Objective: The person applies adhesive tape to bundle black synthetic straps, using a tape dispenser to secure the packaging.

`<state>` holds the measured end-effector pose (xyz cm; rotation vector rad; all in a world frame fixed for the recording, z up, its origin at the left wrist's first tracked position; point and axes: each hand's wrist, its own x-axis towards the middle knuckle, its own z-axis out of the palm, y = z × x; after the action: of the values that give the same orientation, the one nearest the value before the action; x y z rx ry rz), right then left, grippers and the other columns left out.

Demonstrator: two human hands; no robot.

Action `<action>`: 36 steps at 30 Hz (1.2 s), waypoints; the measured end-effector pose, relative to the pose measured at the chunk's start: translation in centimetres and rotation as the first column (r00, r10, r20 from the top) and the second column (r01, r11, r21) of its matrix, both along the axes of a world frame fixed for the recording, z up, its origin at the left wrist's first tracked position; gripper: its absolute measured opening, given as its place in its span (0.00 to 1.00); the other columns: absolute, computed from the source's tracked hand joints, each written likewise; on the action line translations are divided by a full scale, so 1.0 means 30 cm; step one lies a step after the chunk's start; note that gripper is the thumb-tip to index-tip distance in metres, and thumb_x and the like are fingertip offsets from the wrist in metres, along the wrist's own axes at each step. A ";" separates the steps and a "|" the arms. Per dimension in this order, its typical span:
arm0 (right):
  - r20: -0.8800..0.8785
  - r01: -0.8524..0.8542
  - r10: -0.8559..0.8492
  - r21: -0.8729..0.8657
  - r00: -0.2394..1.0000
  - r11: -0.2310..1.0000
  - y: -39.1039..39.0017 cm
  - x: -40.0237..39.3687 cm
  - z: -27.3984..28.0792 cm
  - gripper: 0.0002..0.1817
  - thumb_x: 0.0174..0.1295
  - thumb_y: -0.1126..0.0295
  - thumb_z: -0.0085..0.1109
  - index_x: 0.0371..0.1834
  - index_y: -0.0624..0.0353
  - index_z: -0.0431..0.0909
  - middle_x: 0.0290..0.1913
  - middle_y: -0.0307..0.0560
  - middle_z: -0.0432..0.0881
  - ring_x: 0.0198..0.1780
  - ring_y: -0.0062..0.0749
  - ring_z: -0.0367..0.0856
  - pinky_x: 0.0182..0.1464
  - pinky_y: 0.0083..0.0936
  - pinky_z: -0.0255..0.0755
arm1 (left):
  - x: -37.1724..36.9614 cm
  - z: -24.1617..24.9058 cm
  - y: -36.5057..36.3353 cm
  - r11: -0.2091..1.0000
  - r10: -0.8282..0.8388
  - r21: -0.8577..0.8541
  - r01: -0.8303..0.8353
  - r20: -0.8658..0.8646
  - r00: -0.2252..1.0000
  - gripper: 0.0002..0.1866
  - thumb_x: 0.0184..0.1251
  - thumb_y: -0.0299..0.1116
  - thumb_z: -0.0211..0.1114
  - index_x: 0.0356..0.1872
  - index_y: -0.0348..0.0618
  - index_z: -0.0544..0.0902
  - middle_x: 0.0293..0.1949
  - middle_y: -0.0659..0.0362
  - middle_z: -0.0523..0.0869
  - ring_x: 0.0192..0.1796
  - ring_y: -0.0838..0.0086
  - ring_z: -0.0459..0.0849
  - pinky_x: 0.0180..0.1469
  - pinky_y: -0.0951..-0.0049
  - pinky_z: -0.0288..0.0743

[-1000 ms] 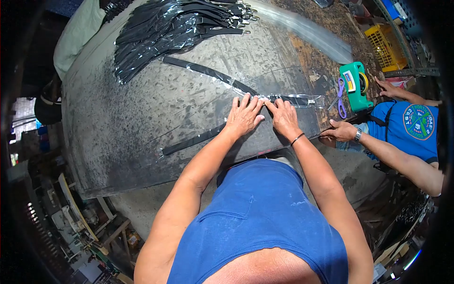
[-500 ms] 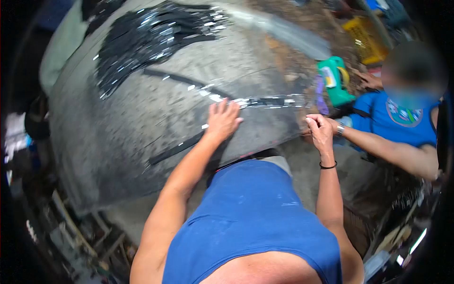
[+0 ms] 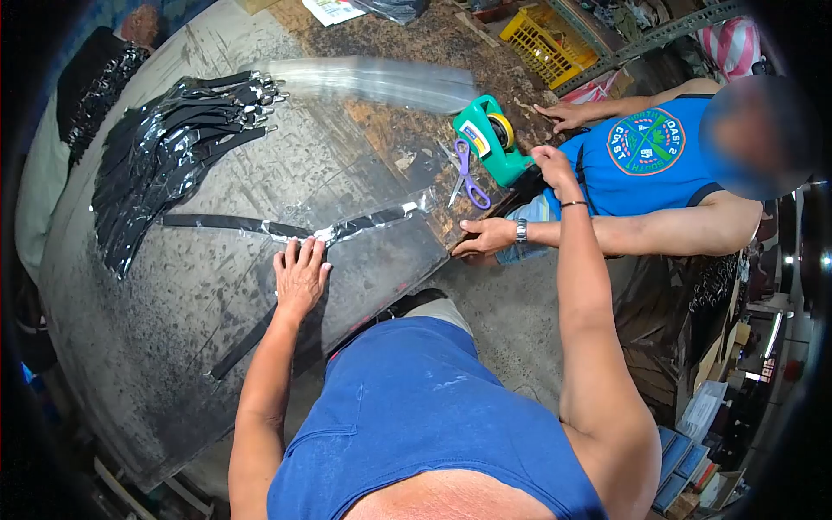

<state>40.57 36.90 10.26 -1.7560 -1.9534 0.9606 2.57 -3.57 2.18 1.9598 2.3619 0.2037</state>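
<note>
My left hand (image 3: 300, 279) lies flat on the table with its fingers stretched out. Its fingertips press on a pair of black suspenders (image 3: 217, 223) where the straps meet, partly in clear plastic (image 3: 387, 217). Another strap (image 3: 244, 345) runs toward the near edge from under that hand. My right hand (image 3: 555, 168) is closed in a pinch at the front end of a green tape dispenser (image 3: 480, 143) with a yellow-cored roll; whatever the fingertips hold is too small to make out. Purple-handled scissors (image 3: 469, 180) lie beside the dispenser.
A heap of black suspenders (image 3: 178, 143) with metal clips covers the far left of the table (image 3: 364, 277). Clear plastic sleeves (image 3: 373, 80) lie behind. At the right, a co-worker in a blue shirt (image 3: 641, 147) rests a hand (image 3: 487, 236) at the table corner. A yellow crate (image 3: 546, 43) stands beyond.
My right hand has moved away from me to the front of the tape dispenser. My left hand still rests on the suspenders. The whole view has shifted and become sharper.
</note>
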 end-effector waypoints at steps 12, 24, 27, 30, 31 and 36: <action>0.067 -0.128 0.132 -0.058 0.989 0.990 0.047 -0.064 0.060 0.06 0.61 0.72 0.59 0.35 0.63 0.82 0.32 0.42 0.83 0.34 0.26 0.79 0.37 0.27 0.73 | 0.005 -0.005 -0.004 1.000 0.024 0.018 -0.024 0.019 1.000 0.28 0.66 0.43 0.63 0.66 0.49 0.72 0.65 0.57 0.74 0.70 0.54 0.65 0.66 0.49 0.57; -0.221 0.139 -0.195 -0.245 0.956 0.959 -0.055 0.035 -0.044 0.16 0.61 0.74 0.66 0.47 0.59 0.69 0.29 0.42 0.79 0.23 0.22 0.75 0.23 0.20 0.69 | -0.006 -0.016 -0.007 1.000 0.005 0.016 -0.005 0.020 1.000 0.27 0.67 0.44 0.62 0.66 0.50 0.72 0.66 0.57 0.73 0.69 0.54 0.65 0.66 0.48 0.56; -0.229 0.149 -0.207 -0.244 0.951 0.958 -0.054 0.044 -0.065 0.16 0.62 0.72 0.65 0.49 0.58 0.69 0.30 0.42 0.78 0.25 0.22 0.75 0.25 0.20 0.71 | -0.005 -0.014 -0.006 1.000 0.010 0.010 -0.010 0.022 1.000 0.26 0.68 0.44 0.62 0.66 0.50 0.72 0.66 0.57 0.73 0.69 0.54 0.65 0.66 0.48 0.56; -0.232 0.159 -0.218 -0.249 0.948 0.955 -0.057 0.044 -0.059 0.15 0.64 0.72 0.64 0.49 0.58 0.69 0.31 0.42 0.78 0.26 0.23 0.76 0.27 0.21 0.74 | -0.004 -0.019 -0.008 1.000 0.011 0.029 -0.011 0.021 1.000 0.26 0.67 0.43 0.62 0.65 0.50 0.72 0.65 0.57 0.73 0.69 0.54 0.65 0.66 0.48 0.56; -0.281 0.171 -0.252 -0.283 0.926 0.944 -0.061 0.041 -0.045 0.16 0.63 0.72 0.64 0.49 0.60 0.69 0.31 0.43 0.79 0.26 0.23 0.76 0.26 0.21 0.74 | -0.004 -0.019 -0.006 1.000 0.013 0.027 -0.014 0.024 1.000 0.26 0.67 0.43 0.62 0.65 0.50 0.72 0.65 0.57 0.73 0.69 0.54 0.65 0.66 0.48 0.56; -0.393 0.153 -0.290 -0.343 0.873 0.927 -0.071 0.060 -0.022 0.16 0.64 0.73 0.63 0.50 0.61 0.68 0.32 0.45 0.78 0.26 0.24 0.76 0.27 0.23 0.75 | -0.001 -0.018 -0.006 0.999 0.017 0.030 -0.018 0.010 1.000 0.27 0.67 0.43 0.63 0.65 0.50 0.73 0.65 0.58 0.74 0.69 0.55 0.65 0.65 0.48 0.57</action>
<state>42.37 34.78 9.59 -1.6803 -1.3412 1.4786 2.54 -3.77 1.64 1.9473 2.3847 0.2509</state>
